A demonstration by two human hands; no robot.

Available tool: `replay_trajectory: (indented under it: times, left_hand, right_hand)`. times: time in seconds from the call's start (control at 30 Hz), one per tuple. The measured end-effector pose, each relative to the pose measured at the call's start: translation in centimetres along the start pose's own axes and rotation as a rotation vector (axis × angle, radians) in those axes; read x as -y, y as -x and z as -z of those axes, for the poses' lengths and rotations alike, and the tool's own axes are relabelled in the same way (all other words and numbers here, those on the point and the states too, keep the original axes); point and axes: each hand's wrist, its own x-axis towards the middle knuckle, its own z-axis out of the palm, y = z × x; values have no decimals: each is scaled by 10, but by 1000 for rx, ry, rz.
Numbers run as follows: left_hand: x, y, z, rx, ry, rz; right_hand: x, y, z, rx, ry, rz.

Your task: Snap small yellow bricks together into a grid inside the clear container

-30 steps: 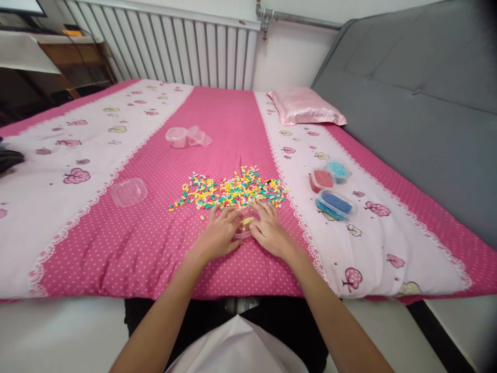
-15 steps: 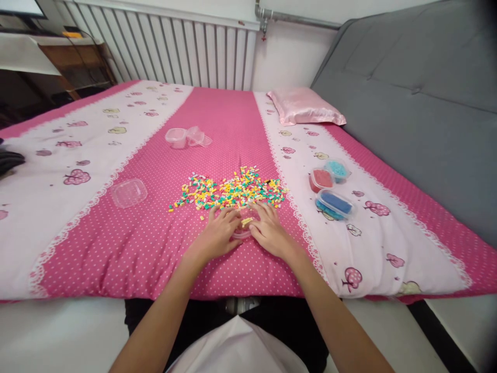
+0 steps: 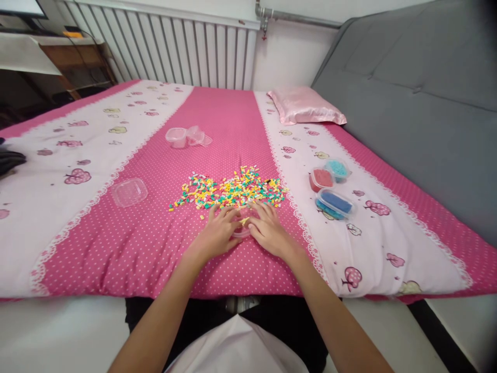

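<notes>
On the pink dotted bedspread, a small clear plastic container [image 3: 241,233] sits between my two hands. Curled round its left side is my left hand [image 3: 220,230], thumb low at the near rim. My right hand [image 3: 268,230] closes round the right side, its fingers bent over the rim. A few yellow pieces [image 3: 244,221] show between the fingertips, in or just above the container; my fingers partly hide them. Right beyond the hands spreads a pile of small capsule-like pieces [image 3: 233,190] in yellow, green, white and pink.
A clear lid [image 3: 129,192] lies to the left. Farther back stands an empty clear container [image 3: 176,137] beside more clear plastic pieces [image 3: 198,137]. At right are tubs of red [image 3: 321,178], light blue [image 3: 337,170] and dark blue [image 3: 334,204] material. A pink pillow [image 3: 306,106] lies behind.
The yellow pieces between my fingertips have shifted slightly and show less than before. My hands stay round the container with only small finger movement.
</notes>
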Motion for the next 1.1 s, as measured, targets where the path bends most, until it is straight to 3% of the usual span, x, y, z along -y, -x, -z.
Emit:
replay_trajectory:
  times: [0.5, 0.73, 1.1]
  left_hand:
    - [0, 5, 7, -42, -13, 20]
    - [-5, 12, -1, -71, -46, 86]
    - [-5, 8, -3, -68, -83, 101]
  right_hand:
    - [-1, 2, 1, -45, 2, 23]
    - [-9, 6, 2, -160, 23, -104]
    - [-13, 4, -4, -139, 68, -137]
